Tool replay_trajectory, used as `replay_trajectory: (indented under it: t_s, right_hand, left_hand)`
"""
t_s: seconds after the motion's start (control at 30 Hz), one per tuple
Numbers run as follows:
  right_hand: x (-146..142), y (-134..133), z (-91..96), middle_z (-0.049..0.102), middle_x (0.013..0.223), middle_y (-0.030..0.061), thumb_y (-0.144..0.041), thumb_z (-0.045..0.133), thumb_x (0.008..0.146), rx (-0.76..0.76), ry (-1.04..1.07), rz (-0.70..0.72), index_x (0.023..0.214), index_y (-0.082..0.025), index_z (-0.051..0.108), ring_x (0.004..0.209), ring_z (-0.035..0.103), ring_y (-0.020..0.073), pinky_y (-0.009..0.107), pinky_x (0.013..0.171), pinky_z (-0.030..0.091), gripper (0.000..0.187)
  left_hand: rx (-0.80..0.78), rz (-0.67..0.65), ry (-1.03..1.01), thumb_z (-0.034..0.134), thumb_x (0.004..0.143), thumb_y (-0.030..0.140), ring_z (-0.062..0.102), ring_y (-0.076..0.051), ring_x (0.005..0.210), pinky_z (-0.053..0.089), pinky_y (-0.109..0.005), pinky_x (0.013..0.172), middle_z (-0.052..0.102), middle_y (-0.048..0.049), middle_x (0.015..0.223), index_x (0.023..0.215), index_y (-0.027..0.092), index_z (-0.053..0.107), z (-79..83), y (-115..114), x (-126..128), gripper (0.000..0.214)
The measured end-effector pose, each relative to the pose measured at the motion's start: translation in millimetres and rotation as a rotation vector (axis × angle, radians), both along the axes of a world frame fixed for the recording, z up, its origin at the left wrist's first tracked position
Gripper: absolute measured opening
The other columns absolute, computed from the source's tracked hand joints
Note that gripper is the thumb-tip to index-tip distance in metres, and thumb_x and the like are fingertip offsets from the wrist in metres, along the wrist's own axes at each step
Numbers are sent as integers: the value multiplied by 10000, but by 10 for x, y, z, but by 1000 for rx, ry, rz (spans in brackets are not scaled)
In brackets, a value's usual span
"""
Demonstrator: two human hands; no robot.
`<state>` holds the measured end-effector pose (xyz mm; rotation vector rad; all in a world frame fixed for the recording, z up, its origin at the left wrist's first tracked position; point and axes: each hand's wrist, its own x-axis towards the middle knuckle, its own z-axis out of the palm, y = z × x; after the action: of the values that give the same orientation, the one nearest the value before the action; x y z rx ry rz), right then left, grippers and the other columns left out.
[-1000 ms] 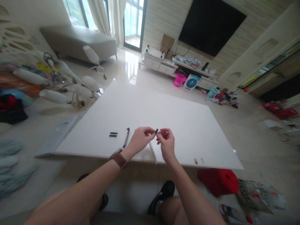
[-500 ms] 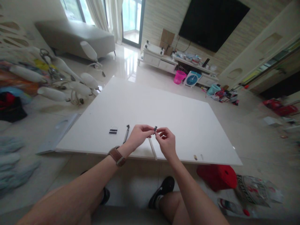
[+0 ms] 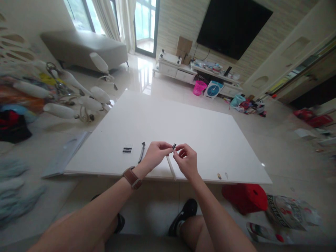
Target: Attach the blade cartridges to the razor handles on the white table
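My left hand and my right hand meet above the near edge of a large white board. Both pinch a small black piece between their fingertips. A thin white tube hangs down from the hands across the board's edge. A brown watch sits on my left wrist. On the board to the left lie a slim dark tool and a small pair of black strips.
A chandelier with white lamp shades lies on the floor at the left. A red object and printed bags sit at the right front. Two tiny bits rest near the board's front edge. My shoes are below.
The hands stay together on the small black piece, with only slight finger movement. The view has shifted a little.
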<state>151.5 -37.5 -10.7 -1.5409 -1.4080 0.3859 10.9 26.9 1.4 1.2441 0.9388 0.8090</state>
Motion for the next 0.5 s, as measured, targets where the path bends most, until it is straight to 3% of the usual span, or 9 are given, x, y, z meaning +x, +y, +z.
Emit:
replay_trajectory:
  t_s: [0.5]
  right_hand:
    - [-43, 50, 7, 613, 692, -38, -214, 630, 794, -14, 54, -16, 781, -214, 572, 522, 541, 98, 213, 475, 413, 60]
  left_hand:
    - [6, -8, -18, 729, 656, 217, 622, -138, 648, 473, -257, 632, 728, -36, 693, 745, 146, 752, -55, 25, 37, 116]
